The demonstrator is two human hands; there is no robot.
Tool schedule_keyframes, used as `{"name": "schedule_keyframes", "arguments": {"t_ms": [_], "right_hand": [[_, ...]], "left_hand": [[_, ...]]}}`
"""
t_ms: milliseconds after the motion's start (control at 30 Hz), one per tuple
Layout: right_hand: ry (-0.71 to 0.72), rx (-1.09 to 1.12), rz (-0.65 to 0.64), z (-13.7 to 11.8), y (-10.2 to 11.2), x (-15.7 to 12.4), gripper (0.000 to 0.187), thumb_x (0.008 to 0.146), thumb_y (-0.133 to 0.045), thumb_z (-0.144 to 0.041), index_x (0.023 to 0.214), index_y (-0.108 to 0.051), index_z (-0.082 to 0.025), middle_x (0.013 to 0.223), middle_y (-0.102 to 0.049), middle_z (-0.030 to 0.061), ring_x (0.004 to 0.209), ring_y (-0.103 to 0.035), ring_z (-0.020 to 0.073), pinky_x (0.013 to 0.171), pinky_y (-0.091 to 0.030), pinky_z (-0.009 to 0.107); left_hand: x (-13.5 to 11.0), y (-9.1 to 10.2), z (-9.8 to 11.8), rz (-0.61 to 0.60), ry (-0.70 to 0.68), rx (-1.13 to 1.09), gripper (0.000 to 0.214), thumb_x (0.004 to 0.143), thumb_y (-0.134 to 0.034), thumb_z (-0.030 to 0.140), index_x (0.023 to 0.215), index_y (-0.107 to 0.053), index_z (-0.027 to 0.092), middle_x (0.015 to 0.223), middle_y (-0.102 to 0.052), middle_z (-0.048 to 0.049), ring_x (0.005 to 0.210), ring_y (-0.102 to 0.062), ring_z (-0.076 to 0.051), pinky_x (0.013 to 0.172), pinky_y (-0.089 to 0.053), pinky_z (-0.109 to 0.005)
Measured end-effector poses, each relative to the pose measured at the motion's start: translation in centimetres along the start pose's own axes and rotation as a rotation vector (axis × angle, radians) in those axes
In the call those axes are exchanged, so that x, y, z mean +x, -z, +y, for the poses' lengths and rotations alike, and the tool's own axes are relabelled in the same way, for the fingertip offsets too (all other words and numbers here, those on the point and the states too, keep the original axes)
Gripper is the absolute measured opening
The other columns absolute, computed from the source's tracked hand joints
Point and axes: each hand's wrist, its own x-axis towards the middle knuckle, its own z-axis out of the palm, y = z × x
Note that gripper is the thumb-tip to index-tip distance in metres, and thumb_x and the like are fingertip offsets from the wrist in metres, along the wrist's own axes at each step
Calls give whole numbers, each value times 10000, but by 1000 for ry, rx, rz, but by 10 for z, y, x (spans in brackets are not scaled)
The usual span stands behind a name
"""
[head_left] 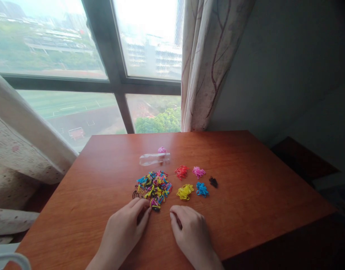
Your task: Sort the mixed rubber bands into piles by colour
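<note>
Hands lie palm down on the wooden table [245, 180], wrists coming in from its near edge. The left hand [127, 225] is half curled, its fingertips [144, 205] bent down against the near edge of the mixed pile of small elastic bands [154, 185]; whether a band is pinched under them cannot be told. The right hand [190, 228] sits just beside it, fingers tucked loosely under, apart from the pile, and any hold is hidden. Beyond it lie the yellow heap [185, 191], blue heap [202, 189], red heap [181, 172], pink heap [198, 172] and black heap [213, 182]. Farther back a clear plastic bag [154, 159] lies flat.
</note>
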Motion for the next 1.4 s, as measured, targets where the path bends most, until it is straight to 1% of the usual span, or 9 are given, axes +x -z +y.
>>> {"name": "schedule_keyframes", "arguments": {"t_ms": [133, 333, 467, 633, 867, 1067, 1200, 1333, 1400], "right_hand": [[-12, -10, -22, -4, -2, 3, 119, 885, -524, -151, 835, -583, -241, 719, -638, -25, 661, -590, 152, 611, -316, 260], [-12, -4, -70, -19, -12, 11, 101, 863, -586, -152, 845, -579, -251, 763, -654, -32, 708, -602, 165, 620, -313, 269], [-7, 17, -58, -23, -16, 13, 139, 859, -559, -115, 838, -589, -249, 800, -669, -25, 736, -613, 166, 637, -319, 265], [-13, 80, -35, -21, -15, 12, 147, 872, -536, -124, 795, -588, -239, 729, -638, -29, 679, -588, 151, 620, -307, 256], [-60, 197, 9, -17, -15, 11, 136, 884, -521, -144, 864, -618, -237, 760, -660, -29, 697, -605, 146, 661, -335, 236], [-39, 131, -32, -18, -6, 12, 132, 869, -540, -132, 800, -600, -228, 729, -648, -29, 659, -583, 140, 619, -303, 246], [-14, 155, -79, -25, 0, 16, 116, 870, -559, -137, 842, -609, -238, 742, -658, -37, 667, -588, 133, 619, -304, 238], [-16, -4, -120, -28, 3, 21, 142, 850, -568, -109, 783, -587, -233, 751, -663, -24, 688, -593, 147, 608, -272, 257], [-26, -31, -137, -27, 5, 22, 148, 853, -576, -111, 775, -577, -236, 756, -660, -31, 694, -590, 144, 607, -262, 259]], "left_hand": [[-1, -3, -1, 33, -6, 1, 148, 920, -496, 316, 915, -639, 282, 910, -729, 28, 790, -710, -170, 646, -495, -241], [-2, -5, -2, 69, -25, 10, 151, 911, -492, 294, 934, -639, 275, 901, -738, 25, 783, -718, -171, 633, -505, -244], [-3, -6, -3, 91, -30, 22, 156, 909, -487, 297, 935, -639, 274, 902, -744, 27, 781, -722, -170, 635, -510, -245], [-2, -7, -4, 134, -21, -3, 163, 901, -474, 294, 887, -635, 266, 852, -740, 34, 724, -720, -161, 589, -505, -241], [-2, -8, -5, 160, 3, -21, 178, 892, -468, 296, 870, -638, 248, 808, -738, 15, 681, -708, -159, 551, -491, -229], [-2, -6, -5, 167, 10, -52, 164, 886, -471, 286, 863, -628, 246, 765, -717, 31, 622, -678, -139, 557, -484, -225], [-1, -6, -5, 199, 9, -68, 144, 875, -482, 275, 869, -623, 246, 754, -705, 38, 599, -662, -130, 552, -475, -222], [-2, -6, -5, 212, 10, -69, 135, 871, -490, 275, 880, -621, 244, 743, -697, 41, 594, -655, -132, 545, -468, -226], [-2, -5, -5, 211, 8, -79, 138, 877, -487, 278, 881, -621, 243, 737, -691, 43, 585, -648, -128, 545, -466, -225]]}}
